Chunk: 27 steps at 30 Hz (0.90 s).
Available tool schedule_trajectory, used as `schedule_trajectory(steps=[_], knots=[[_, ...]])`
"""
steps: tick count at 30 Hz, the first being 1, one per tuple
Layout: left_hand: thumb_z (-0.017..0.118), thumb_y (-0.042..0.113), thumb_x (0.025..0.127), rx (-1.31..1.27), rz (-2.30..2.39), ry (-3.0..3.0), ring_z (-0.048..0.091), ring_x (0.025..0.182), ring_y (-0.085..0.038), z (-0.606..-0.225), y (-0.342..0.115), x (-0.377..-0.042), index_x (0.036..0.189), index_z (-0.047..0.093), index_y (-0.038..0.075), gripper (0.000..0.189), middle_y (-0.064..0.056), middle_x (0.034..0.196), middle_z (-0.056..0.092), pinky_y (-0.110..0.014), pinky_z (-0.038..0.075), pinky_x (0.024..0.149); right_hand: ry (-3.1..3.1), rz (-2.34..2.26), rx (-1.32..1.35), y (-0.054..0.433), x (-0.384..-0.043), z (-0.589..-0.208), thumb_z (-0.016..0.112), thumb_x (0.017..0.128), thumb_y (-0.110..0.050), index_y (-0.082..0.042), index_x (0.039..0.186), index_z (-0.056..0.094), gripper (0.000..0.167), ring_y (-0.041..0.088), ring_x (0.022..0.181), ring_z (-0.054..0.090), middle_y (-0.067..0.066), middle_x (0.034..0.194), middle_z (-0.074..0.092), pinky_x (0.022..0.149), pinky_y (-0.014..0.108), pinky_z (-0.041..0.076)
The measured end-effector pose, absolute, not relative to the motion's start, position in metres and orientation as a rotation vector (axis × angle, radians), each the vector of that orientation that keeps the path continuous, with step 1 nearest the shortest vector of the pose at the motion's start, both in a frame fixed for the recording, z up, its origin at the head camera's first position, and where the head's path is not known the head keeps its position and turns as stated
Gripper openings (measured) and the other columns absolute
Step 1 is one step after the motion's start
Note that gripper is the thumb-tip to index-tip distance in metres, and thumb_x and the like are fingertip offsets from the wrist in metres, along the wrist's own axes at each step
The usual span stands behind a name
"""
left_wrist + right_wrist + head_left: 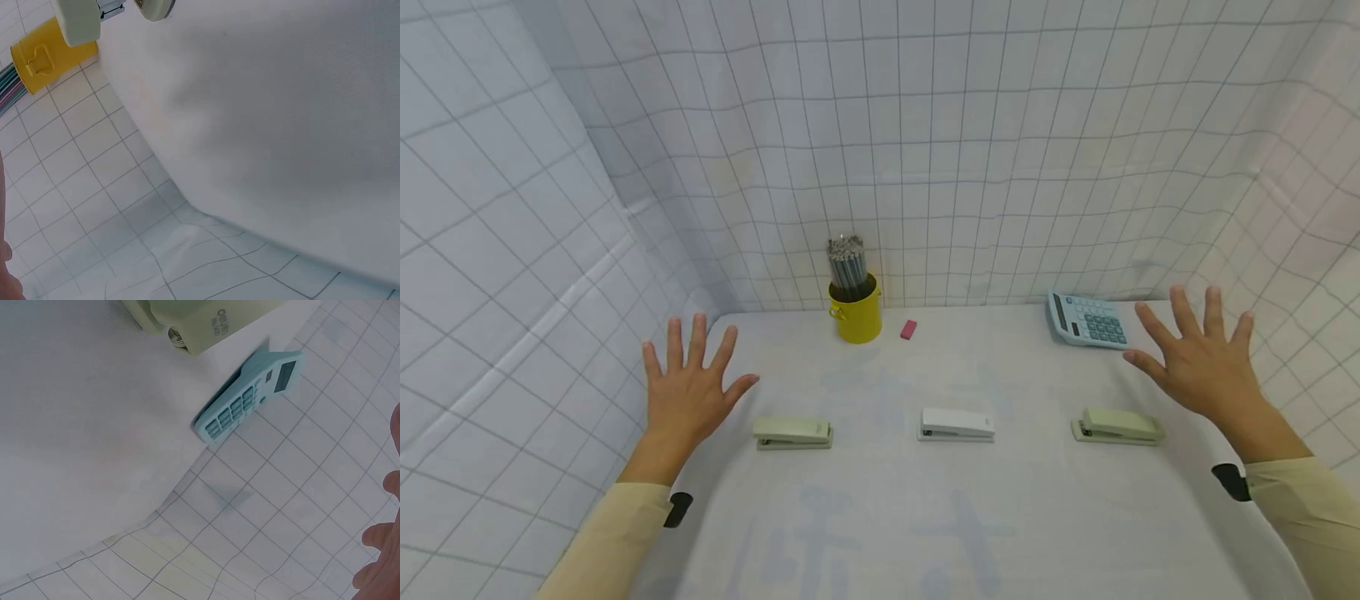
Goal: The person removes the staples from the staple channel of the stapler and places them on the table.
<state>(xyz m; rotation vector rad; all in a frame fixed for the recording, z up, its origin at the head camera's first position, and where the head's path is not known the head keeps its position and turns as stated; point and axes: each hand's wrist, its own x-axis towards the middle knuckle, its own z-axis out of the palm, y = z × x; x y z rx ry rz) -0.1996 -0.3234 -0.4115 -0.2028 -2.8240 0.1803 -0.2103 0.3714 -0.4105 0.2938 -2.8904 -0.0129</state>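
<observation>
My left hand [687, 398] is spread above the left side of the table, fingers straight, holding nothing. Closest to it lies a light green stapler [793, 432], just to its right. Over the right side, my right hand [1207, 371] is likewise spread with nothing in it. A second green stapler [1118, 426] lies below and left of that hand, and a light blue calculator [1088, 320] sits beyond it to the left. Between the two green ones is a white stapler [956, 425]. The right wrist view also shows the green stapler [215, 325] and calculator [247, 397] close up.
At the back stands a yellow bucket [859, 318] full of grey pencils [847, 262]. A small pink eraser [908, 330] lies beside it on the white tabletop [880, 517]. White grid-patterned cloth [925, 167] encloses the back and both sides.
</observation>
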Motion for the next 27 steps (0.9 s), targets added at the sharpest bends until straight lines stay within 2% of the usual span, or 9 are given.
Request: schedule_trajectory(steps=[8, 10, 12, 14, 16, 19, 21, 24, 27], knots=[[0.043, 0.069, 0.099, -0.201, 0.159, -2.823, -0.013, 0.153, -0.046, -0.412, -0.323, -0.195, 0.164, 0.015, 0.025, 0.083, -0.021, 0.169, 0.000, -0.077, -0.004, 0.113, -2.886, -0.002, 0.312, 0.369, -0.208, -0.410, 0.049, 0.103, -0.058, -0.024, 0.165, 0.012, 0.079, 0.051, 0.147, -0.024, 0.028, 0.167, 0.001, 0.104, 0.085, -0.007], [0.035, 0.073, 0.099, -0.237, 0.133, -2.761, -0.007, 0.154, -0.047, -0.414, -0.319, -0.193, 0.164, 0.020, 0.024, 0.082, -0.023, 0.169, 0.005, -0.076, 0.000, 0.114, -2.868, 0.004, 0.352, 0.370, -0.207, -0.410, 0.052, 0.103, -0.054, -0.020, 0.163, 0.022, 0.075, 0.056, 0.150, -0.009, 0.029, 0.164, 0.015, 0.107, 0.083, 0.003], [0.027, 0.075, 0.100, -0.326, 0.078, -2.640, 0.006, 0.153, -0.050, -0.416, -0.307, -0.190, 0.161, 0.030, 0.021, 0.082, -0.025, 0.166, 0.017, -0.076, 0.009, 0.115, -2.871, 0.051, 0.396, 0.370, -0.204, -0.410, 0.056, 0.103, -0.048, -0.013, 0.159, 0.035, 0.069, 0.058, 0.147, 0.014, 0.030, 0.157, 0.033, 0.108, 0.080, 0.017], [0.023, 0.074, 0.101, -0.466, 0.005, -2.493, 0.024, 0.148, -0.052, -0.418, -0.283, -0.187, 0.154, 0.043, 0.014, 0.082, -0.028, 0.159, 0.033, -0.073, 0.023, 0.113, -2.903, 0.101, 0.440, 0.369, -0.201, -0.411, 0.059, 0.103, -0.044, -0.006, 0.150, 0.047, 0.062, 0.056, 0.136, 0.037, 0.031, 0.146, 0.049, 0.102, 0.075, 0.033], [0.023, 0.069, 0.104, -0.627, -0.070, -2.376, 0.042, 0.138, -0.050, -0.418, -0.248, -0.181, 0.143, 0.055, 0.009, 0.078, -0.027, 0.148, 0.048, -0.068, 0.037, 0.107, -2.961, 0.182, 0.479, 0.369, -0.197, -0.414, 0.060, 0.103, -0.042, -0.003, 0.144, 0.055, 0.057, 0.054, 0.126, 0.050, 0.031, 0.137, 0.057, 0.095, 0.071, 0.043], [0.034, 0.057, 0.107, -0.883, -0.287, -2.351, 0.062, 0.120, -0.036, -0.416, -0.181, -0.168, 0.130, 0.067, 0.009, 0.062, -0.016, 0.129, 0.066, -0.050, 0.054, 0.096, -3.053, 0.355, 0.508, 0.370, -0.191, -0.417, 0.058, 0.104, -0.042, -0.002, 0.141, 0.058, 0.055, 0.049, 0.114, 0.061, 0.027, 0.128, 0.065, 0.086, 0.064, 0.051], [0.046, 0.047, 0.108, -1.056, -0.534, -2.399, 0.067, 0.104, -0.022, -0.416, -0.134, -0.157, 0.124, 0.071, 0.011, 0.047, -0.006, 0.115, 0.072, -0.035, 0.058, 0.085, -3.072, 0.487, 0.515, 0.370, -0.186, -0.419, 0.060, 0.103, -0.040, -0.003, 0.140, 0.059, 0.052, 0.044, 0.107, 0.066, 0.021, 0.122, 0.070, 0.081, 0.058, 0.054], [0.060, 0.029, 0.105, -1.235, -1.011, -2.506, 0.065, 0.087, -0.006, -0.421, -0.068, -0.145, 0.121, 0.074, 0.012, 0.027, 0.002, 0.103, 0.074, -0.020, 0.055, 0.076, -3.065, 0.648, 0.515, 0.369, -0.178, -0.423, 0.063, 0.102, -0.036, -0.003, 0.139, 0.060, 0.049, 0.038, 0.103, 0.068, 0.015, 0.118, 0.073, 0.078, 0.052, 0.055], [0.065, 0.021, 0.102, -1.198, -1.299, -2.633, 0.059, 0.076, 0.006, -0.435, -0.006, -0.139, 0.120, 0.074, 0.014, 0.022, 0.006, 0.100, 0.074, -0.011, 0.049, 0.069, -3.094, 0.708, 0.504, 0.366, -0.173, -0.429, 0.065, 0.101, -0.040, -0.004, 0.140, 0.060, 0.053, 0.043, 0.111, 0.065, 0.019, 0.126, 0.069, 0.086, 0.058, 0.053]])
